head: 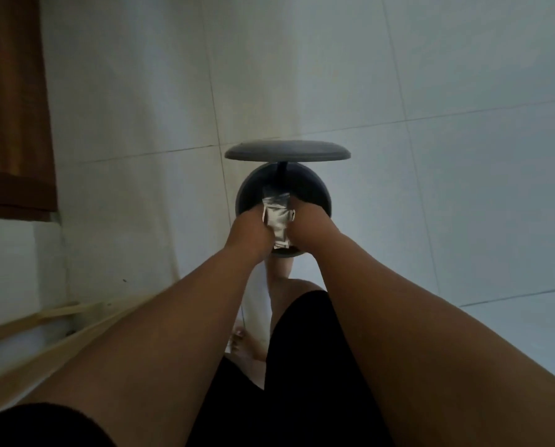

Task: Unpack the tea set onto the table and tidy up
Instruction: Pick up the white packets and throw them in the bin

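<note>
A grey round pedal bin (315, 191) stands on the floor with its lid (287, 150) raised. Both my hands are over its mouth. My left hand (252, 232) and my right hand (310, 227) hold a crumpled silvery wrapper (277, 217) between them, each gripping one side of it. The wrapper hangs partly inside the bin opening. No tea set piece is in view.
Pale floor tiles (431, 156) spread all around the bin. A brown wooden panel (11, 108) fills the upper left. Light wooden rails (60, 321) run along the lower left. My bare foot (247, 345) stands on the floor below the bin.
</note>
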